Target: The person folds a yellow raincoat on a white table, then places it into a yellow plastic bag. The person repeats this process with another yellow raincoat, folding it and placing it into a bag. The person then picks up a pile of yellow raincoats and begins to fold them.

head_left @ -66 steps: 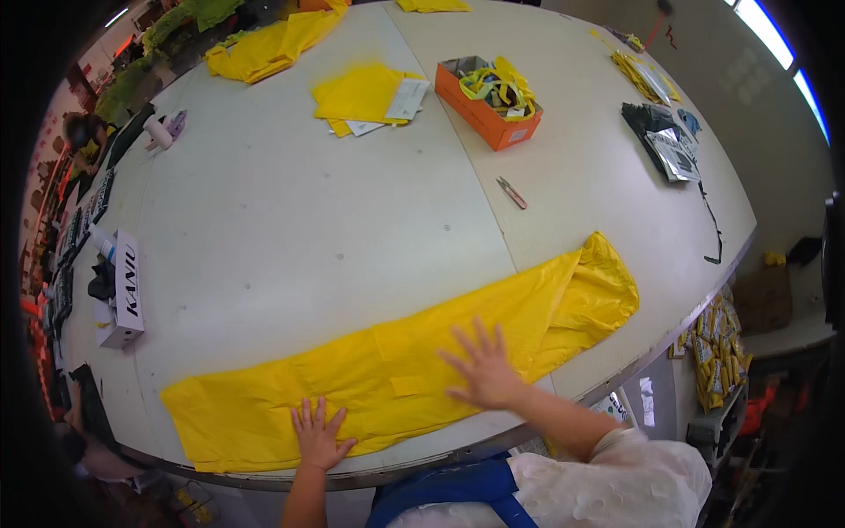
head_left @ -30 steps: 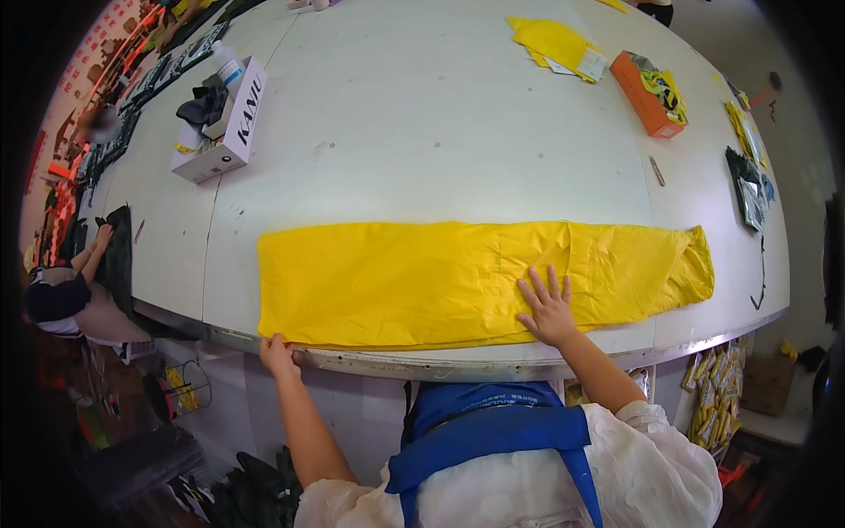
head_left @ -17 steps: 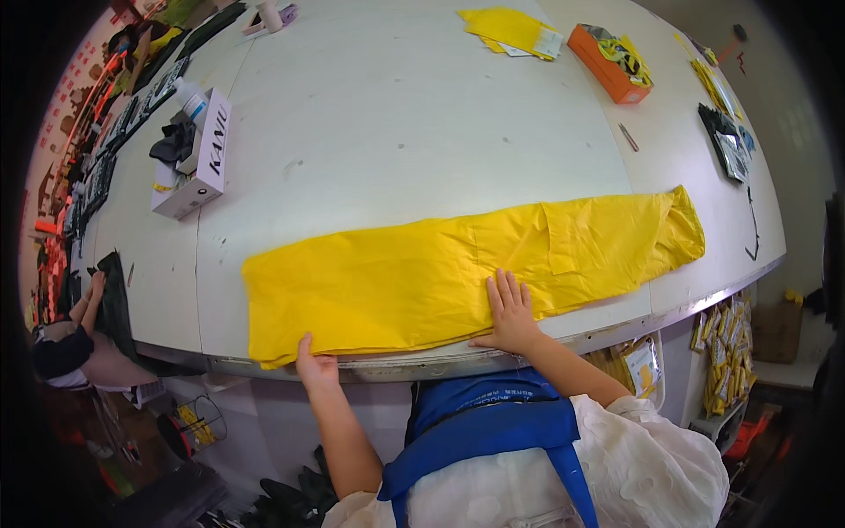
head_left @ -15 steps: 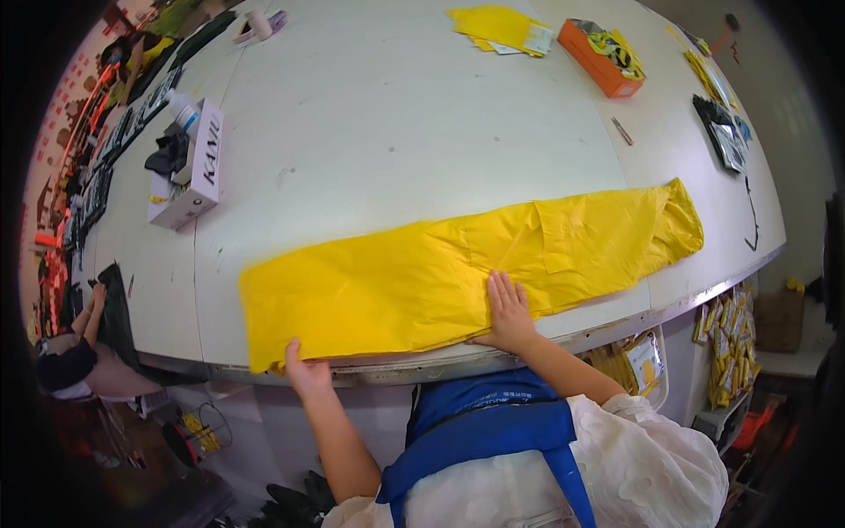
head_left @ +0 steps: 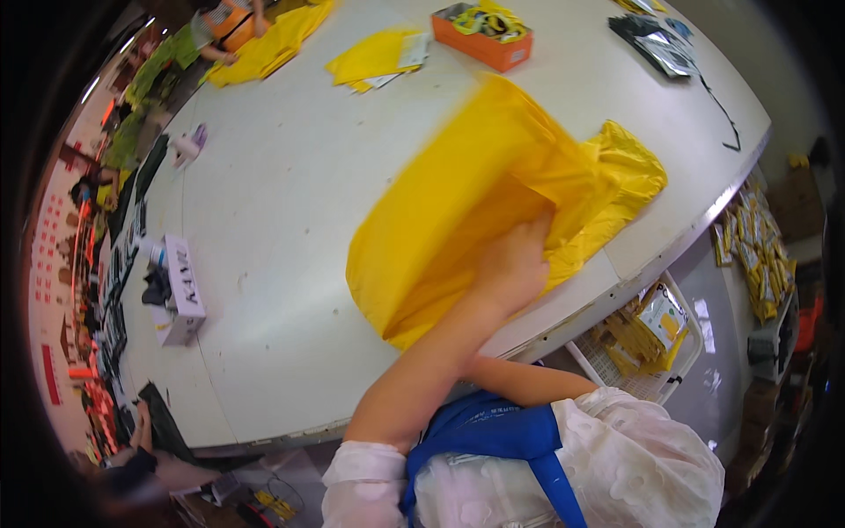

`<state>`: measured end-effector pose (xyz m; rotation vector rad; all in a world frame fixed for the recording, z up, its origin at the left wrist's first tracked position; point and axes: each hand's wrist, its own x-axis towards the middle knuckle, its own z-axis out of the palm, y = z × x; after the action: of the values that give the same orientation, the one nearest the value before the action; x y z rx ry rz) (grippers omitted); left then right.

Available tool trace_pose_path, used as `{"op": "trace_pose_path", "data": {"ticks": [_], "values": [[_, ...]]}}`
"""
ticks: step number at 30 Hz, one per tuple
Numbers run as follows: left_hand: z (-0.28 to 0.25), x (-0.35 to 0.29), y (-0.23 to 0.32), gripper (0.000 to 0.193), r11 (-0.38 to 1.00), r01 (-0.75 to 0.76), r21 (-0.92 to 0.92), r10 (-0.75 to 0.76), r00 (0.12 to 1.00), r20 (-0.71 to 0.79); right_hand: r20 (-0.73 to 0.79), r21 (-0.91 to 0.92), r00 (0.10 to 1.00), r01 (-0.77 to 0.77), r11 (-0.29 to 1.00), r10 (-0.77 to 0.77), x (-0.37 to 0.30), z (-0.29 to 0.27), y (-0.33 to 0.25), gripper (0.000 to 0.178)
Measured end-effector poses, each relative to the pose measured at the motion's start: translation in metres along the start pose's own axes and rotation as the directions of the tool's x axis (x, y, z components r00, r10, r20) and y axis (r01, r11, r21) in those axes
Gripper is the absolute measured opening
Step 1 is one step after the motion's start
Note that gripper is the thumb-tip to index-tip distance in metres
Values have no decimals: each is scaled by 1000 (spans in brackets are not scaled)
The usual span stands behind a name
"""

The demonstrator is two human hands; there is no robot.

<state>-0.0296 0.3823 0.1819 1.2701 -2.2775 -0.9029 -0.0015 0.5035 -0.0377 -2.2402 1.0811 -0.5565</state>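
Observation:
A folded yellow garment (head_left: pixel 466 202) of thin, smooth, coat-like fabric lies along the near right part of the table. Its left part is lifted and doubled over, blurred by motion, with an open hollow facing me. My left hand (head_left: pixel 515 268) reaches across to the right, closed on the fabric at the fold. The right forearm (head_left: pixel 532 378) passes beneath my left arm; its hand is hidden behind that arm and the cloth. Flat on the table stays the garment's crumpled right end (head_left: pixel 629 167).
An orange box (head_left: pixel 484 44) with yellow pieces stands at the back, beside yellow packets (head_left: pixel 378 62). A white box (head_left: pixel 182 290) is at left, dark packages (head_left: pixel 651 44) far right. Below the table edge hangs a white basket (head_left: pixel 691 343) of packets. Another person (head_left: pixel 233 26) handles yellow fabric across the table.
My left hand has swung from the garment's left end to the right, lifting and folding that end over. The right hand has gone out of sight beneath. The view has turned rightward.

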Motion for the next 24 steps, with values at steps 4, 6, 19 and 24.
{"op": "trace_pose_path", "data": {"ticks": [4, 6, 19, 24], "values": [[100, 22, -15, 61, 959, -220, 181, 139, 917, 374, 44, 377, 998, -68, 924, 55, -26, -14, 20, 62], [95, -8, -13, 60, 897, -442, 14, 436, 889, 140, 63, 515, 994, -105, 850, 85, -33, -18, 30, 61], [140, -166, -116, 91, 898, 437, -53, -410, 786, -462, 210, 102, 973, 77, 992, -97, -42, -51, 49, 51], [150, -190, -131, 82, 866, 458, -201, -487, 685, -541, 314, 547, 823, -564, 619, 473, 4, -278, 119, 41]]}}
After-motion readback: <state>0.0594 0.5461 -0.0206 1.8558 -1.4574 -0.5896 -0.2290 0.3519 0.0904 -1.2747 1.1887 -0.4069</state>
